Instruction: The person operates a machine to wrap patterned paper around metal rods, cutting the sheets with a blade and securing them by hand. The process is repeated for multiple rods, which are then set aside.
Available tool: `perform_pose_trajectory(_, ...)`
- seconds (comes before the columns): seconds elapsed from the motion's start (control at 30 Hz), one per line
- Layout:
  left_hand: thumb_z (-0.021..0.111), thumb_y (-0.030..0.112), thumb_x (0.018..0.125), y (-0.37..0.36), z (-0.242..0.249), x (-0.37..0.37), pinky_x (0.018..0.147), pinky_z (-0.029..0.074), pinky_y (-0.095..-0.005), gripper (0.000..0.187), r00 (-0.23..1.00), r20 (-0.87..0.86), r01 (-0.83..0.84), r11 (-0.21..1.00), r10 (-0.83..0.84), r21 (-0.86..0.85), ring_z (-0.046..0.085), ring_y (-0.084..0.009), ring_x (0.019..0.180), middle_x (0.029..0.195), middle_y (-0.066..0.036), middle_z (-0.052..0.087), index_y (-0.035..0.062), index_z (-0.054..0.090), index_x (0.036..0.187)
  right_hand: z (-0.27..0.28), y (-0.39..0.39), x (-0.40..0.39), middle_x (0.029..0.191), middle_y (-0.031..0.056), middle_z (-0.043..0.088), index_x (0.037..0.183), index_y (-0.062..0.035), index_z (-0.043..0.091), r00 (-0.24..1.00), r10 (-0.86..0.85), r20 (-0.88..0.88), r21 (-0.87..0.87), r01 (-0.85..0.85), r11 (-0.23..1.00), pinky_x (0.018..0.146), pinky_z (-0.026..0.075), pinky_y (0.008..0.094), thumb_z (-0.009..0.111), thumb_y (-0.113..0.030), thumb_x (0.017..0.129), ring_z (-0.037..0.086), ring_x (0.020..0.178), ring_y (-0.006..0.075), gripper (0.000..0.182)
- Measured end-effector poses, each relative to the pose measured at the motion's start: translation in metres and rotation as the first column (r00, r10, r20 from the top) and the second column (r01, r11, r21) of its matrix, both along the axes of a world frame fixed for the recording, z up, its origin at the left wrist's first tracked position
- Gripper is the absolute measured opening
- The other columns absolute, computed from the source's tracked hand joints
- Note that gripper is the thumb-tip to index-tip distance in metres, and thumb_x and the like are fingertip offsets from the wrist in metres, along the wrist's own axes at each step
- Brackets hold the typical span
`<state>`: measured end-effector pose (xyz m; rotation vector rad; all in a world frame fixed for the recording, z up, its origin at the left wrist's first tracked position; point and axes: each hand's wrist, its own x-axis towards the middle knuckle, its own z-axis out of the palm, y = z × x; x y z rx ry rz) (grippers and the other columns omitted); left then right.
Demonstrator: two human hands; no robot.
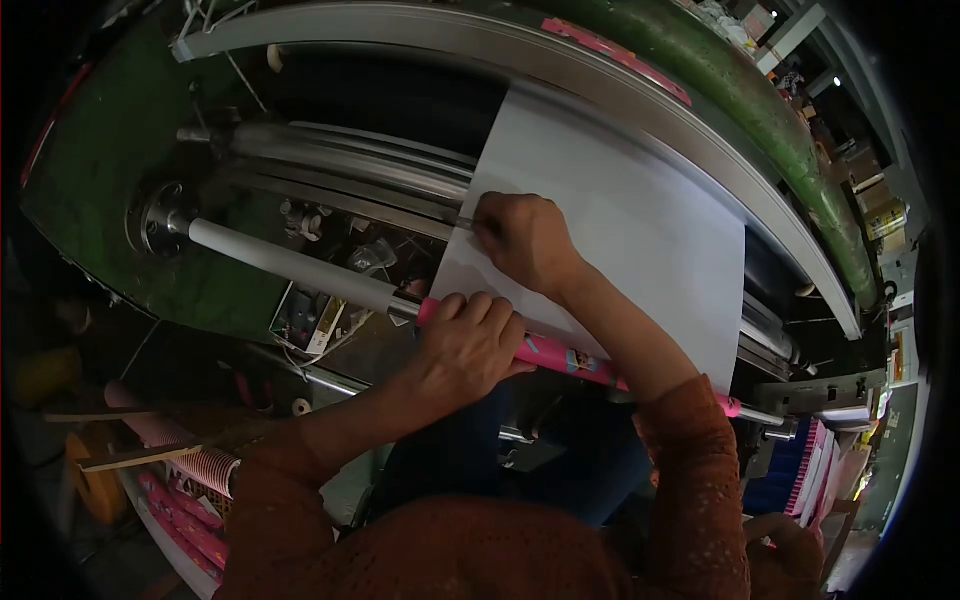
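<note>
A wide white sheet [610,210] comes down from the machine to a pink printed roll [575,357] mounted on a metal shaft. My left hand [468,345] curls over the left end of this roll, fingers wrapped on it. Above it, my right hand [528,238] is closed at the sheet's left edge. A small dark, thin thing seems to stick out of its fingertips, too small to name. To the left of the roll, the shaft carries a pale sleeve [290,262] running to a round metal flange [165,218].
Steel rollers [350,160] lie behind the sheet, under a curved-looking metal beam [400,28]. A green machine frame [100,190] stands at left. Below the shaft is a tray [310,318] with small items. Pink printed rolls [185,515] sit at lower left.
</note>
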<state>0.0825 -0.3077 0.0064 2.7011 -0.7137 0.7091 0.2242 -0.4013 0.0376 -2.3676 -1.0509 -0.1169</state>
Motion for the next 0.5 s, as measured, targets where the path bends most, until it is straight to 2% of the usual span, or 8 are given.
perform_pose_trajectory(0.07, 0.072, 0.044, 0.067, 0.0, 0.004, 0.0, 0.071, 0.039, -0.0354, 0.042, 0.999, -0.046, -0.015, 1.0, 0.015, 0.0, 0.05, -0.0213, 0.081, 0.082, -0.005, 0.051, 0.0086, 0.057, 0.083, 0.002, 0.011, 0.007, 0.074, 0.0184, 0.065, 0.079, -0.0034, 0.064, 0.991, 0.104, 0.089, -0.198, -0.084, 0.977, 0.066, 0.052, 0.0434, 0.062, -0.007, 0.073, 0.064, 0.074, 0.0379, 0.008)
perform_pose_trajectory(0.1, 0.072, 0.044, 0.067, -0.001, 0.006, 0.001, 0.071, 0.039, -0.0354, 0.042, 0.999, -0.043, 0.022, 1.0, -0.022, 0.003, 0.05, -0.0213, 0.081, 0.082, -0.005, 0.051, 0.0086, 0.057, 0.083, 0.005, 0.015, 0.007, 0.075, 0.0183, 0.065, 0.078, -0.0037, 0.064, 0.983, 0.148, 0.111, -0.244, -0.118, 0.963, 0.066, 0.052, 0.0439, 0.061, -0.007, 0.072, 0.064, 0.074, 0.0378, 0.008)
perform_pose_trajectory(0.2, 0.074, 0.044, 0.064, -0.004, 0.011, 0.001, 0.073, 0.04, -0.0385, 0.046, 0.997, -0.056, -0.049, 0.997, 0.053, 0.06, 0.052, -0.0245, 0.082, 0.088, -0.007, 0.054, 0.0086, 0.057, 0.087, 0.018, 0.003, 0.002, 0.076, 0.0166, 0.066, 0.073, -0.0039, 0.063, 0.959, 0.225, 0.173, -0.315, -0.163, 0.935, 0.065, 0.052, 0.0444, 0.06, -0.008, 0.072, 0.065, 0.073, 0.0362, 0.005)
perform_pose_trajectory(0.23, 0.075, 0.045, 0.062, -0.004, 0.012, -0.001, 0.073, 0.04, -0.0397, 0.048, 0.993, -0.093, -0.07, 0.994, 0.077, 0.079, 0.053, -0.0258, 0.083, 0.09, -0.007, 0.055, 0.0084, 0.057, 0.088, 0.017, -0.017, 0.002, 0.076, 0.0166, 0.066, 0.073, -0.0039, 0.063, 0.969, 0.173, 0.178, -0.317, -0.11, 0.942, 0.065, 0.052, 0.0444, 0.06, -0.008, 0.072, 0.065, 0.073, 0.0362, 0.005)
perform_pose_trajectory(0.3, 0.077, 0.043, 0.06, -0.003, 0.009, -0.001, 0.075, 0.04, -0.041, 0.051, 0.986, -0.122, -0.095, 0.986, 0.112, 0.138, 0.053, -0.0279, 0.085, 0.091, -0.008, 0.054, 0.0083, 0.056, 0.091, 0.014, -0.058, -0.001, 0.075, 0.0157, 0.065, 0.074, -0.0047, 0.062, 0.959, 0.209, 0.193, -0.376, -0.124, 0.918, 0.065, 0.052, 0.0435, 0.059, -0.008, 0.073, 0.065, 0.073, 0.0341, 0.004)
perform_pose_trajectory(0.33, 0.077, 0.043, 0.06, -0.003, 0.009, -0.001, 0.075, 0.04, -0.041, 0.051, 0.99, -0.116, -0.061, 0.989, 0.077, 0.137, 0.053, -0.0279, 0.085, 0.091, -0.008, 0.054, 0.0083, 0.056, 0.091, 0.012, -0.087, -0.002, 0.077, 0.0148, 0.064, 0.077, -0.0048, 0.062, 0.965, 0.183, 0.187, -0.387, -0.099, 0.917, 0.066, 0.052, 0.0428, 0.059, -0.008, 0.075, 0.065, 0.075, 0.0329, 0.005)
perform_pose_trajectory(0.43, 0.078, 0.035, 0.061, -0.002, 0.007, -0.002, 0.077, 0.041, -0.0419, 0.049, 0.993, -0.09, -0.071, 0.989, 0.083, 0.131, 0.054, -0.0294, 0.088, 0.093, -0.008, 0.055, 0.0082, 0.055, 0.094, 0.014, -0.197, -0.012, 0.083, 0.0126, 0.064, 0.085, -0.0045, 0.06, 0.976, 0.092, 0.195, -0.408, -0.005, 0.913, 0.068, 0.052, 0.0416, 0.057, -0.011, 0.081, 0.065, 0.079, 0.0307, 0.009)
perform_pose_trajectory(0.5, 0.079, 0.025, 0.061, -0.001, 0.004, -0.001, 0.078, 0.041, -0.0432, 0.047, 0.993, -0.031, -0.103, 0.974, 0.111, 0.2, 0.054, -0.0302, 0.09, 0.094, -0.009, 0.055, 0.0072, 0.054, 0.097, 0.018, -0.277, -0.02, 0.083, 0.0111, 0.063, 0.087, -0.0042, 0.059, 0.961, 0.045, 0.272, -0.441, 0.083, 0.894, 0.068, 0.051, 0.0411, 0.057, -0.013, 0.083, 0.064, 0.078, 0.0307, 0.01)
